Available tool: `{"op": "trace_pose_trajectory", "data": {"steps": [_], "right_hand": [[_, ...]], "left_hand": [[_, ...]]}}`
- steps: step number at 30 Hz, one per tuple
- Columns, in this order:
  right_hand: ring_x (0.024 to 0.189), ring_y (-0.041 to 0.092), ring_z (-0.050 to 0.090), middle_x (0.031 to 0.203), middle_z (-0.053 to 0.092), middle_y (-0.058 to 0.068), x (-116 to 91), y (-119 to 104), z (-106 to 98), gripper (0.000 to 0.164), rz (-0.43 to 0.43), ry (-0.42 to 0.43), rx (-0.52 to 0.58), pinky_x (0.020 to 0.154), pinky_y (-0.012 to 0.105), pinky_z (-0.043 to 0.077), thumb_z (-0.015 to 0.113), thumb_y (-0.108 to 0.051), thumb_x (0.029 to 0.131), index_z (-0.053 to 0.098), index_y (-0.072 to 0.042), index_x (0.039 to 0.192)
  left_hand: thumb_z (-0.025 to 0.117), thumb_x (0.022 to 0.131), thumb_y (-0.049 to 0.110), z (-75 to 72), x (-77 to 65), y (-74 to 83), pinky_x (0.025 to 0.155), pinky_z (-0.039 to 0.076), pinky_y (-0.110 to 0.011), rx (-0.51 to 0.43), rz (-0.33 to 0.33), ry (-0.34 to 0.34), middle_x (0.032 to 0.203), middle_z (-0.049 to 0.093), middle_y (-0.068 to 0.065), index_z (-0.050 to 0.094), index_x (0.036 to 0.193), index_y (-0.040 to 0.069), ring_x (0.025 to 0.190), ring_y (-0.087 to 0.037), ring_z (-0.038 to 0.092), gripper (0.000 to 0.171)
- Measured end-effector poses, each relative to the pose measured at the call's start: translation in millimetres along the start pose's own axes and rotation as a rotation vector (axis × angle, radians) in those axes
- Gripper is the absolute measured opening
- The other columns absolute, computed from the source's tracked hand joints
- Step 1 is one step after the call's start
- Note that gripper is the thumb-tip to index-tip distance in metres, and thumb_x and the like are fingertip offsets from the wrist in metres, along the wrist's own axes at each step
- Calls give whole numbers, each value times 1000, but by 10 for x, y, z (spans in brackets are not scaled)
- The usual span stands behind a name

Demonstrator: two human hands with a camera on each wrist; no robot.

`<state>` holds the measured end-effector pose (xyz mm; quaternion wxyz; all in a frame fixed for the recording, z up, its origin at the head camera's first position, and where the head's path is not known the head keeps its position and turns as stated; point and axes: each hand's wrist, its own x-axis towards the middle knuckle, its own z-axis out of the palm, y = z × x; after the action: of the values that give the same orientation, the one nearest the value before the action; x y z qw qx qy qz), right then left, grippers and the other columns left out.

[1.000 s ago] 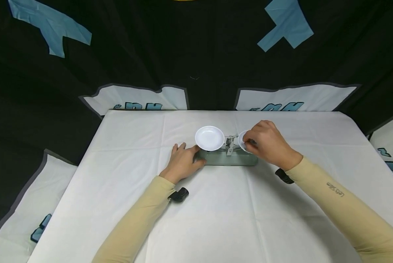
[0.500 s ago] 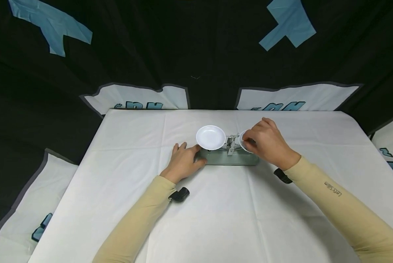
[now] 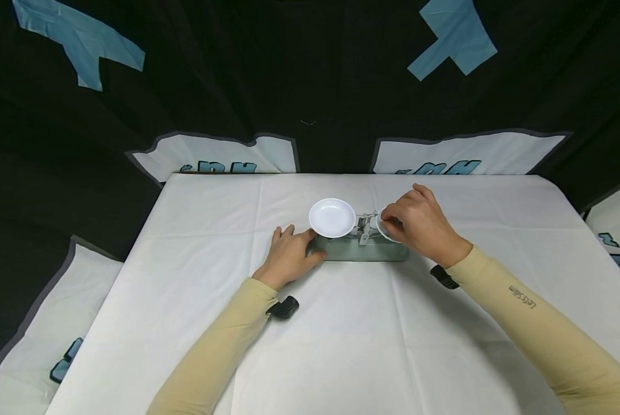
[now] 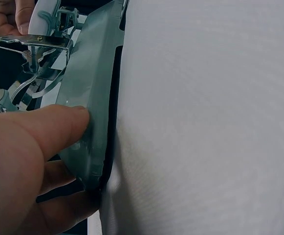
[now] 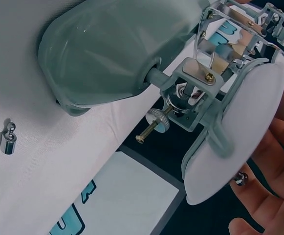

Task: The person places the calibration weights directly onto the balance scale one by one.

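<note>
Grips the left end of the green base (image 4: 85, 73) of the balance scale (image 3: 359, 251) with the left hand (image 3: 286, 256), thumb pressed on the near slope, other fingers curled round the end. Bends the fingers of the right hand (image 3: 419, 222) over the right pan (image 5: 249, 125), fingertips partly hidden behind its rim. Shows a small metal knob (image 5: 241, 178) just above that pan, right by those fingers; cannot tell whether pinched or only beside them. Rests on the white tablecloth (image 3: 341, 346) between both hands, with the left pan (image 3: 332, 218) facing up just beside the left fingers.

Seen only from the right wrist: that knob, a knurled nut (image 5: 157, 120) on a screw near the right pan, and a metal weight (image 5: 8, 139) resting on the tablecloth near the base, apart from both hands. Seen closest from the left wrist: thumb against the base, with the right hand beyond the metal linkage (image 4: 44, 40). Seen from the head: tan sleeves (image 3: 221, 346) and black wrist devices (image 3: 282, 308).

Hung behind: a black curtain (image 3: 335, 86) with blue patches (image 3: 452, 37) and white lettered panels (image 3: 268, 153). In the way: the right hand over much of the right pan from the head, and that pan nearly edge-on before the fingertips from the right wrist
</note>
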<state>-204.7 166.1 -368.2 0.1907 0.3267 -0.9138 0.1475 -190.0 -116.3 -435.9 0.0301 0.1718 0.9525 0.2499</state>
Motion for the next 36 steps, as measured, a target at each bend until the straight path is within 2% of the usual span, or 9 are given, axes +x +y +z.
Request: {"op": "trace_pose_trajectory", "data": {"steps": [10, 17, 27, 36], "right_hand": [[85, 29, 63, 73, 72, 6, -46, 36, -66, 7, -2, 19, 19, 114, 69, 31, 84, -8, 80, 77, -7, 82], [86, 31, 66, 78, 75, 9, -109, 112, -220, 5, 11, 62, 28, 113, 70, 33, 81, -9, 82, 79, -5, 83], [83, 34, 64, 77, 74, 14, -356, 289, -621, 5, 62, 144, -1, 115, 70, 30, 79, -4, 80, 77, -2, 85], [79, 34, 65, 76, 73, 13, -630, 445, -745, 7, 102, 119, -41, 113, 70, 32, 79, -4, 78, 77, -3, 85]], "left_hand": [[71, 91, 35, 9, 3, 9, 119, 15, -75, 0, -1, -1, 138, 67, -13, 61, 140, 12, 142, -59, 38, 55], [71, 91, 35, 31, -8, -1, 119, 14, -74, -2, -4, 0, 137, 67, -13, 62, 138, 12, 142, -58, 39, 53], [71, 91, 36, 6, 0, 2, 119, 13, -75, 0, -1, -3, 138, 66, -13, 61, 140, 12, 143, -59, 37, 56], [71, 91, 36, 14, 16, -7, 119, 15, -75, 12, -1, -4, 136, 68, -14, 61, 140, 12, 142, -59, 38, 55]]}}
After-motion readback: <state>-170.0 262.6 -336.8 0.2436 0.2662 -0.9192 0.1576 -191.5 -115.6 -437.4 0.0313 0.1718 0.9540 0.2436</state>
